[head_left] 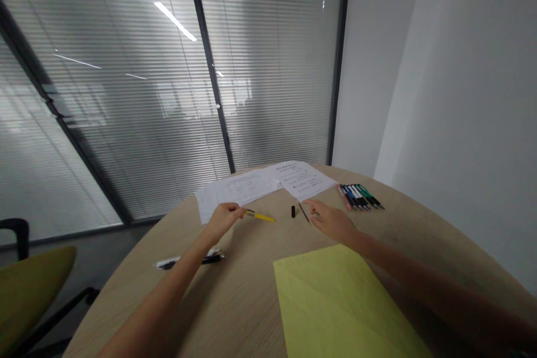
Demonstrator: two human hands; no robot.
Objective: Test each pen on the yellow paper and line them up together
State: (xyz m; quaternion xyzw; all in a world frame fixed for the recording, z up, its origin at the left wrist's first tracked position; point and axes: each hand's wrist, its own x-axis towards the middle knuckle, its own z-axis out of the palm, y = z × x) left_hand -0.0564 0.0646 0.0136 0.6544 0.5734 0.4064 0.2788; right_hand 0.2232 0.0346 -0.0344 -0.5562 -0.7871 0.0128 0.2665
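My left hand (225, 217) is closed, thumb and fingers pinching the dark end of a slim yellow pen (264, 217) above the table. The pen's other end points right. On the tabletop to its right stands or lies a small black cylinder (293, 211), like a pen cap. Just beyond that is a thin black stick (304, 213), possibly a pen refill. My right hand (333, 222) is beside this stick, index finger stretched out near its far end and the other fingers partly bent. No held object shows in the right hand.
Printed sheets (302, 180) lie at the table's far edge. A row of several pens (358, 197) is on the right. More pens (168, 262) rest under my left forearm. A yellow sheet (335, 302) lies in front; a green chair (37, 274) stands left.
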